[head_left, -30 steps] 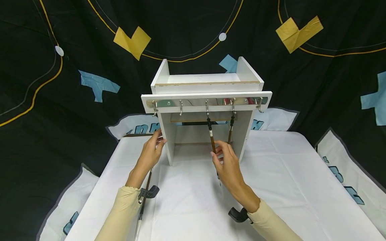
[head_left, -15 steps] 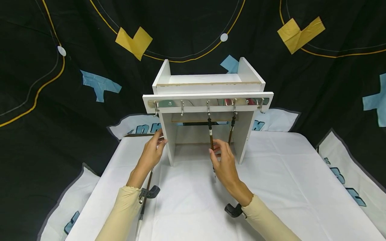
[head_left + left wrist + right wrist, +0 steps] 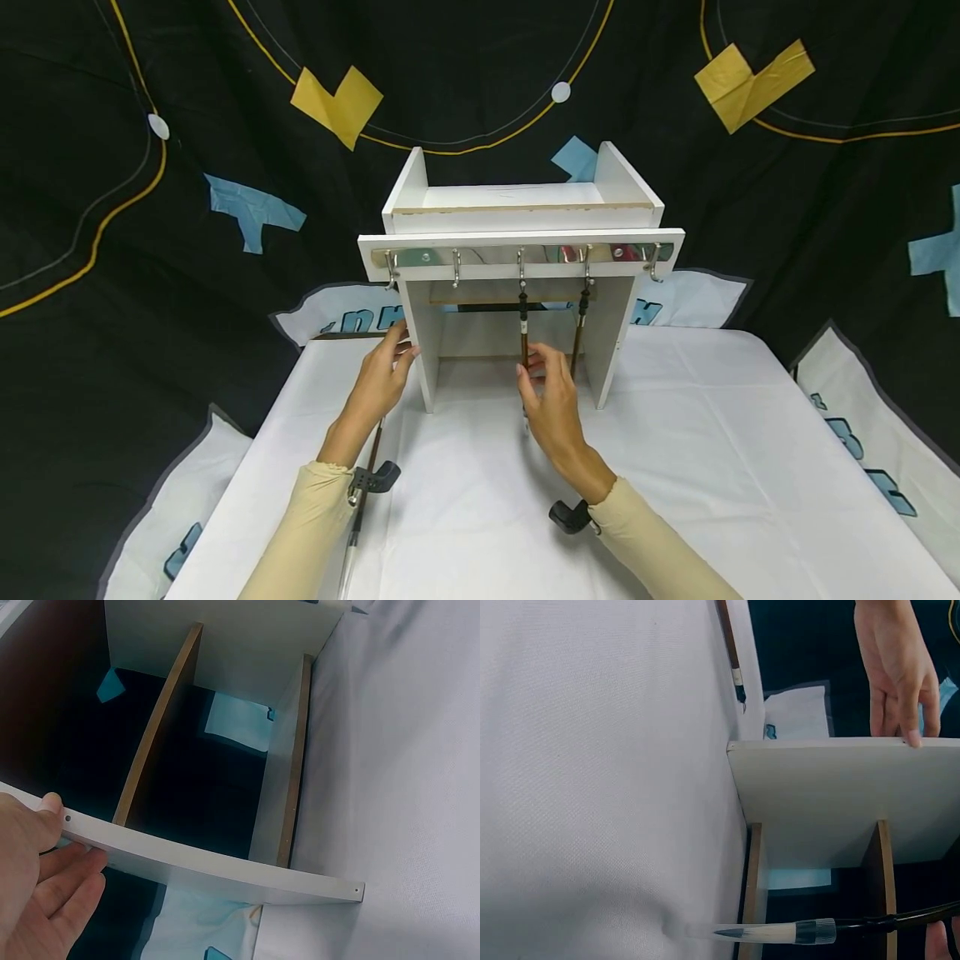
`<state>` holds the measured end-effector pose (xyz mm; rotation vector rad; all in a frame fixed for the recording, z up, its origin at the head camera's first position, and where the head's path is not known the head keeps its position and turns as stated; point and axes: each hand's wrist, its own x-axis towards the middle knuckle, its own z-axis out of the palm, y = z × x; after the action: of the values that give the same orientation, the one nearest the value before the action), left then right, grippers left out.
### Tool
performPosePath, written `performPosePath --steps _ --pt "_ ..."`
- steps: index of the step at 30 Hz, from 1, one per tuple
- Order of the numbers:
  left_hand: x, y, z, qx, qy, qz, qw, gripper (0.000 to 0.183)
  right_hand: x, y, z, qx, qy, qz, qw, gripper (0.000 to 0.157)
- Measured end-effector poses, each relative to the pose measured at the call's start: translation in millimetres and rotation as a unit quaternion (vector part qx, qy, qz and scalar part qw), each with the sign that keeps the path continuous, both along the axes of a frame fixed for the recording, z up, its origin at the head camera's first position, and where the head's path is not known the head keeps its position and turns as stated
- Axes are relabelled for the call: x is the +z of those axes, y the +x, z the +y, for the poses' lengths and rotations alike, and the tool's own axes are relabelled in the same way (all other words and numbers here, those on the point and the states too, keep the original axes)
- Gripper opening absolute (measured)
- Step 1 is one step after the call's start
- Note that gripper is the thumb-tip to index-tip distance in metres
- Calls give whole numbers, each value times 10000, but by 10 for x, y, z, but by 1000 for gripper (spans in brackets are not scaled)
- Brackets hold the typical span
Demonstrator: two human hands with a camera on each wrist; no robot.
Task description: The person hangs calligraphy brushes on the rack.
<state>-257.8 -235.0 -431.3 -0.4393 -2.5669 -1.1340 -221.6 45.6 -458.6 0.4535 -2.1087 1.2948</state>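
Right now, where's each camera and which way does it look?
Head: on the head, facing forward and down at the white rack; left hand, right hand and sleeves show.
Left wrist: on that wrist, facing the rack's side panel; left hand shows.
Right wrist: on that wrist, facing a brush and rack; right fingers and left hand show.
Both wrist views share that panel.

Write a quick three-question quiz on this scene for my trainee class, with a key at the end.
1. Count: how many brushes hang from the hooks?
2. Name the part: where does the left hand hold the white rack?
3. True or false: every brush in view hangs from a hook.

Key
1. Two.
2. By its left side panel.
3. False; one brush lies on the table.
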Motion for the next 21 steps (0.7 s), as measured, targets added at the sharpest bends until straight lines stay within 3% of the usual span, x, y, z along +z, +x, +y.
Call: performPosePath --steps 21 --pt "19 24 19 57 -24 -32 10000 54 -21 -46 -39 -38 -126 -121 9998 38"
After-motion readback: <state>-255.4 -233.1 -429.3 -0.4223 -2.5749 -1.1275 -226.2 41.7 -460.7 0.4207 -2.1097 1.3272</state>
